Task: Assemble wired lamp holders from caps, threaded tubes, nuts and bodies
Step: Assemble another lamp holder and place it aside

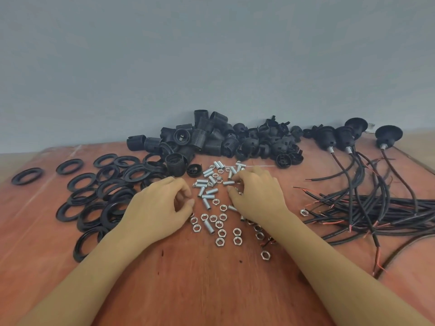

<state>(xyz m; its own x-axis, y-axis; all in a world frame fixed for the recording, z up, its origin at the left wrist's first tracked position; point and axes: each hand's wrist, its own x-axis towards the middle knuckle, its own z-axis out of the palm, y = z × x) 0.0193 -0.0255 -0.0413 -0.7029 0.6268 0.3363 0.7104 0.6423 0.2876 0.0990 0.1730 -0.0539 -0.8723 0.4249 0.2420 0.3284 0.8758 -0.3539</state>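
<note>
Short silver threaded tubes (208, 196) and hex nuts (221, 233) lie scattered at the middle of the reddish wooden table (211, 283). Behind them is a heap of black threaded bodies (200, 137) and black caps (270, 143). My left hand (162, 205) rests at the left edge of the scatter, fingers loosely curled, thumb near the forefinger, with nothing visible between them. My right hand (257, 192) lies over the right part of the scatter, fingers curled down onto tubes and nuts. What it holds is hidden.
Several black rings (113, 184) are spread over the left of the table. Wired lamp holders (342, 137) stand at the back right, one more (388, 135) further right. Their black cables (376, 208) with red cores tangle across the right side. A grey wall rises behind.
</note>
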